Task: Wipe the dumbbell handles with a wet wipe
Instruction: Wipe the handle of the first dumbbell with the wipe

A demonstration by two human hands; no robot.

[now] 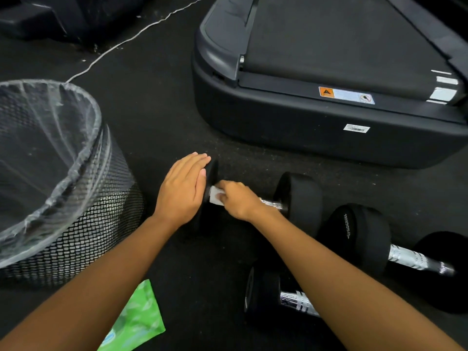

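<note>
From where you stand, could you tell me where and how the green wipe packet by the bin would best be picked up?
Take the wet wipe packet by its upper corner, coming down from above with the left hand. It lies flat on the floor beside the mesh bin, its lower end cut off by the frame, so that thin, free corner is probably the easiest part to pinch.

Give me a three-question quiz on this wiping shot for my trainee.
1. True or false: the left hand lies flat on the end weight of the dumbbell being wiped.
2. Which hand presses the white wet wipe on the handle? A) left B) right C) both
3. Fill in: the green wipe pack lies on the floor below the mesh ____.

Key: 1 true; 2 B, the right hand, its fingers on the wipe; 3 bin.
</note>
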